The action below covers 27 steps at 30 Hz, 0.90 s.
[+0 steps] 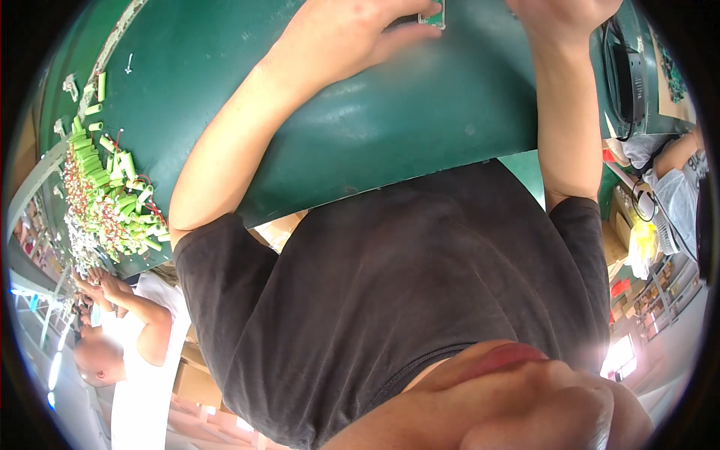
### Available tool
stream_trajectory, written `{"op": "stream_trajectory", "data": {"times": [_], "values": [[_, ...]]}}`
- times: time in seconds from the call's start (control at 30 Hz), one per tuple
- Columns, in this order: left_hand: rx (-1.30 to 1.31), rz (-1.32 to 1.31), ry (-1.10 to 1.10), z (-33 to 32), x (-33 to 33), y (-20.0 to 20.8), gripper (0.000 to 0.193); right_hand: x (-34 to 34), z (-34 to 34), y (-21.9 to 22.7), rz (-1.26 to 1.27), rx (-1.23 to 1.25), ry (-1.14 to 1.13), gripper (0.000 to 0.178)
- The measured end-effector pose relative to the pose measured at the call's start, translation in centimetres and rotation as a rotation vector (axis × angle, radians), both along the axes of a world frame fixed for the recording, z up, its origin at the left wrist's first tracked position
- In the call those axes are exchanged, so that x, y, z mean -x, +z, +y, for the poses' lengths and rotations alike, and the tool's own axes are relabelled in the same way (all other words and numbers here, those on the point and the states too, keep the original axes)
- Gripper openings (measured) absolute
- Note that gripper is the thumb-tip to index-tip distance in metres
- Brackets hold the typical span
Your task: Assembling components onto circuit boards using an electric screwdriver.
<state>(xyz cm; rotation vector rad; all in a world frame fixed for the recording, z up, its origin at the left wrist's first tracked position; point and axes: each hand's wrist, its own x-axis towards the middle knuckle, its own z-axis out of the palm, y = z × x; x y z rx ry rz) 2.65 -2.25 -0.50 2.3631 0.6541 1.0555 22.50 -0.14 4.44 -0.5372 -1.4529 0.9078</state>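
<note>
My left hand (341,34) is at the top middle, over the green table (420,112). Its thumb and fingers pinch a small green circuit board (433,16) with a pale edge. Part of the board lies hidden behind the fingers or beyond the upper edge. To the right, my right hand (568,16) is raised at the top edge. Its fingers run out of the picture, so whether it holds anything is hidden.
At far left lies a heap of green cylinders (124,191) with red and white wires; a person in white (154,315) has hands beside it. At right are a black box-shaped device (634,82) with cables, small green boards (673,79), and another person's arm (675,154).
</note>
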Motion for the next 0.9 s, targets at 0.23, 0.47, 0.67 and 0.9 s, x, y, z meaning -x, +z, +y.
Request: {"op": "stream_trajectory", "data": {"times": [0.23,0.47,0.67,0.9], "values": [[-0.030,0.195,0.044,-0.4,0.3,1.6,0.023,0.5,0.2,-0.6,-0.039,-0.009,0.024,0.035],[-0.017,0.173,0.058,-0.5,0.5,1.3,0.023,1.2,0.1,-0.4,-0.013,0.031,0.078,0.031],[0.051,0.096,0.048,0.0,0.5,0.9,0.029,1.6,0.3,-0.6,0.024,0.036,0.082,0.031],[0.062,0.130,0.168,1.3,-0.1,3.1,0.036,-0.1,-0.1,0.8,0.156,0.091,-0.032,0.036]]}}
